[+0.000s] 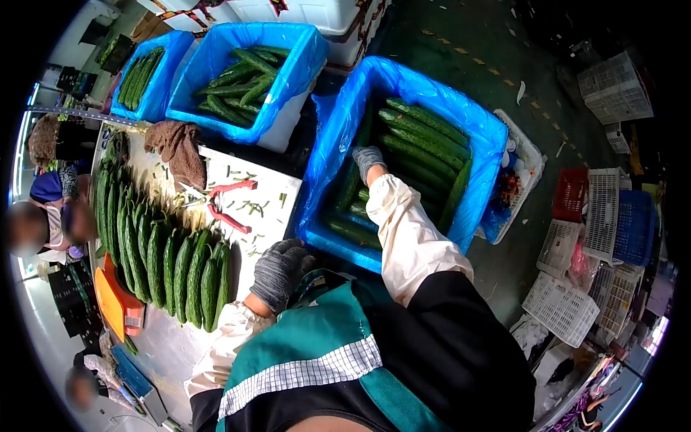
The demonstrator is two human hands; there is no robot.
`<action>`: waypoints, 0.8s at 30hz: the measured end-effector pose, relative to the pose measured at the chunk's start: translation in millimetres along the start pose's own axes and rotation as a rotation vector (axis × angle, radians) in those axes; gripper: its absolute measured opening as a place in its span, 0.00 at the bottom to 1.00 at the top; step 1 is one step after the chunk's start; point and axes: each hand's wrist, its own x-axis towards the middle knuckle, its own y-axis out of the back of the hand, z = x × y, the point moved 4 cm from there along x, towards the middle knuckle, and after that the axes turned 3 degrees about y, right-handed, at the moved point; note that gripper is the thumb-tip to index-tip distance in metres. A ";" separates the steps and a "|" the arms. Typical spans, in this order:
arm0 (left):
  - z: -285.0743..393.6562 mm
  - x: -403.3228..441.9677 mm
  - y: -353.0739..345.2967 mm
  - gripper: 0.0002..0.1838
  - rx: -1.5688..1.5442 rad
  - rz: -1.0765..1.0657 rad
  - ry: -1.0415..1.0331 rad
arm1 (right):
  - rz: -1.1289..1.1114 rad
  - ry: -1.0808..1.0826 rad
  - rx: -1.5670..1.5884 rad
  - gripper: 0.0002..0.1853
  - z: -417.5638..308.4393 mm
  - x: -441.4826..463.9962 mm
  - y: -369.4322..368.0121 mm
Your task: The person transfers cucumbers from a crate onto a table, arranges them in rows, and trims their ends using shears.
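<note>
My right hand [368,160], in a grey knit glove, reaches into a crate lined with blue plastic [410,81]. Its fingers close round a dark green cucumber [347,186] along the crate's left wall. More cucumbers [425,137] lie in rows beside it. My left hand [279,275], gloved alike, is by the table's near right edge with its fingers curled in and nothing visible in them. Left of it, a row of cucumbers [169,270] lies side by side on the white table [169,345]. Red-handled scissors [230,205] rest among cut green stem bits.
A brown cloth [176,151] lies at the table's back. Two more blue-lined boxes of cucumbers [245,83] stand behind it. An orange plastic holder [119,302] sits at the table's left. Stacked plastic baskets [561,309] stand at right. Other people are at the far left.
</note>
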 end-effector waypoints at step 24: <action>0.0 -8.4 3.4 0.08 -0.119 0.089 -0.030 | 0.086 0.080 0.319 0.20 29.4 13.2 -0.8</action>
